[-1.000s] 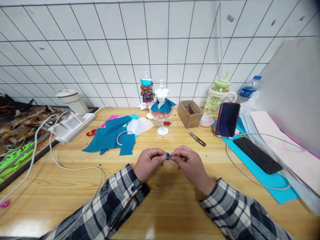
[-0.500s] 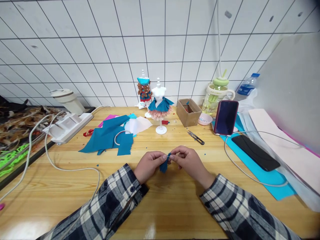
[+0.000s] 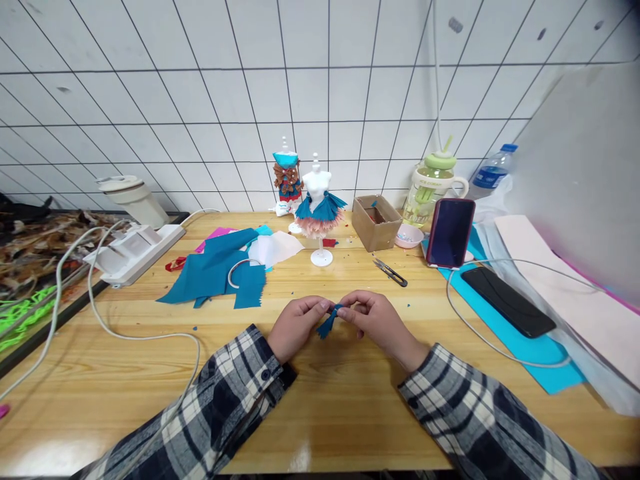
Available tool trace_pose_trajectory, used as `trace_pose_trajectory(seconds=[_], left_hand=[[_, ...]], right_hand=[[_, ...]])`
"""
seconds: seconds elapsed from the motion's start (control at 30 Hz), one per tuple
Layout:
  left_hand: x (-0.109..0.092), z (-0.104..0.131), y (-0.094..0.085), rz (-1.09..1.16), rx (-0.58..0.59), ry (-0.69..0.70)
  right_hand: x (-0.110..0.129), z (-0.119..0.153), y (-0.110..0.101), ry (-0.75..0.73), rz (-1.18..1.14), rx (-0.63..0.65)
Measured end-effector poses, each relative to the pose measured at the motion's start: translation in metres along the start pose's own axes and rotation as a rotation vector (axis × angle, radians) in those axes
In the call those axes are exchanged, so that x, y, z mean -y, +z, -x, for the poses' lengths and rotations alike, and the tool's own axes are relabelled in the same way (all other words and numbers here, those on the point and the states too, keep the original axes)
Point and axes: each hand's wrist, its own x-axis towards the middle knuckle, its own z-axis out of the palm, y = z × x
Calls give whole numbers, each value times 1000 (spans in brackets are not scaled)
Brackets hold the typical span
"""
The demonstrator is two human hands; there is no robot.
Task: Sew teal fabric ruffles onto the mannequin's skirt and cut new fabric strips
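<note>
A small gathered piece of teal fabric [image 3: 327, 325] hangs between my two hands, above the middle of the table. My left hand [image 3: 297, 325] pinches its upper edge between thumb and forefinger. From the other side, my right hand [image 3: 375, 321] grips the same bunched top. The lower end fans out, pointing down and left. Behind my hands stands a small white dress form [image 3: 317, 185] wearing a teal and pink skirt [image 3: 320, 217]. Larger teal fabric [image 3: 210, 267] lies flat to the left, with a pale ring [image 3: 232, 272] on it.
Thread snips [image 3: 391, 273] lie beyond my right hand, near a cardboard box [image 3: 376, 235] and a pink dish [image 3: 409, 236]. A propped phone [image 3: 451, 233], a black phone [image 3: 507, 302] and a white cable [image 3: 505, 361] are on the right. A power strip [image 3: 135, 252] sits left.
The small teal piece has turned in my fingers; its loose end swings left and shows more folds. Both hands stay pinched on it. The view has shifted slightly.
</note>
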Motion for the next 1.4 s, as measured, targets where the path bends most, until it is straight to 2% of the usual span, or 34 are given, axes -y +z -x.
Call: trace_pose_trajectory(seconds=[0.13,0.27,0.4,0.5,0.6,0.7,0.77,0.97,1.4], left_hand=[[-1,-1,-2,-3,36,-18],[-3,-1,-1,72,15,-45],[-4,0,1,108,7,-15],[-2,1,2,29,-37,33],[0,2,3,-81,-119,82],[2,0,3,-92,-183,91],[3,-1,2,-64,-201,79],[4,-3,2,-20,-192,63],[2,0,3,-170,-156,98]], right_hand=[[1,0,-1,-14,11,6],[5,1,-1,-75,129,-80],[10,5,0,-293,399,-184],[12,8,1,-446,546,-212],[11,11,2,-517,599,-219],[9,12,4,-557,613,-175],[9,13,5,-573,612,-152],[10,12,4,-543,626,-188],[11,12,5,-435,697,-202]])
